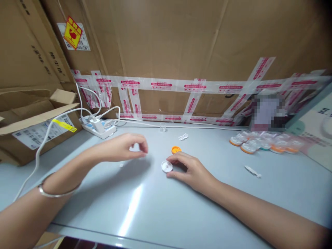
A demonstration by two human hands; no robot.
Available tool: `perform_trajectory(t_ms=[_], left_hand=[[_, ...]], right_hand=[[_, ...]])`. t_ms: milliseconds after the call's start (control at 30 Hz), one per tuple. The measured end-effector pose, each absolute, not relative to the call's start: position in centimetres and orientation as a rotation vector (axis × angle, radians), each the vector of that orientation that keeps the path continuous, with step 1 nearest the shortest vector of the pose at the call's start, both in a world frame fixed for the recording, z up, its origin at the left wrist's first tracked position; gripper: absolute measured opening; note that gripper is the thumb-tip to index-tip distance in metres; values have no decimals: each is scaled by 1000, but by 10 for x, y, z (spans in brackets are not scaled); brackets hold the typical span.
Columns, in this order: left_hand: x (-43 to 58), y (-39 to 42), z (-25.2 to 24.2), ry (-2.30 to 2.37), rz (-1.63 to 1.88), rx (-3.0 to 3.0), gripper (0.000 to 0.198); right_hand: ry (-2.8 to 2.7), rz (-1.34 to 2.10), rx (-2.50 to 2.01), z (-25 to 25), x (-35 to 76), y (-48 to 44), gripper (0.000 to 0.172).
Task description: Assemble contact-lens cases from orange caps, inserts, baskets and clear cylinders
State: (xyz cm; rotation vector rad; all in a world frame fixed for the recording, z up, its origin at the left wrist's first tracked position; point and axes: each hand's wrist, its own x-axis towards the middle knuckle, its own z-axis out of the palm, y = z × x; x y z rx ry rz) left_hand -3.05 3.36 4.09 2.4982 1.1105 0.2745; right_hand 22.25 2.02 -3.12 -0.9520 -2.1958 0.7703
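Note:
A round white disc [166, 166] lies on the grey table near its middle. My right hand [190, 169] has thumb and fingers around the disc's right edge, gripping it. Just behind it sits an orange round part [176, 149], close to my right fingers. My left hand [132, 147] hovers above the table to the left, fingers curved and apart from the thumb, with nothing between them. A small white piece [121, 166] lies below my left wrist. Farther back are a flat white cut-out part [183, 137] and a small clear cup [163, 127].
Several clear-topped parts with orange and green bases [249, 146] stand at the right, behind a thin white strip [252, 171]. A power strip [100, 128] with white cables and an open carton [38, 128] are at left. Large taped cardboard [166, 41] walls the back.

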Motion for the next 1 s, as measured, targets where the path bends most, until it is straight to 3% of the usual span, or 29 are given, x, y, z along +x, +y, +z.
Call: perform_trajectory(t_ms=[133, 200, 333, 433, 533, 633, 800, 1000], left_hand=[[-57, 35, 49, 1383, -338, 2313, 25], [-59, 34, 45, 1440, -428, 2257, 27], [-54, 35, 41, 1446, -463, 2249, 11], [-44, 33, 42, 1398, -294, 2274, 10], [-20, 27, 36, 1251, 213, 2125, 12], [10, 15, 24, 1013, 630, 1647, 18], [33, 2, 12, 895, 802, 1318, 22], [27, 6, 12, 955, 831, 1411, 20]], right_hand=[[-2153, 774, -966, -33, 223, 21, 34], [-2121, 772, -958, -34, 224, 21, 37], [-2059, 730, -947, -32, 225, 19, 36], [-2035, 612, -912, -27, 226, 18, 30], [-2037, 415, -767, -22, 227, 16, 22], [-2123, 226, -516, -19, 228, 12, 27], [-2249, -9, -305, -14, 231, 10, 28], [-2260, -71, -389, -18, 237, 19, 22]])
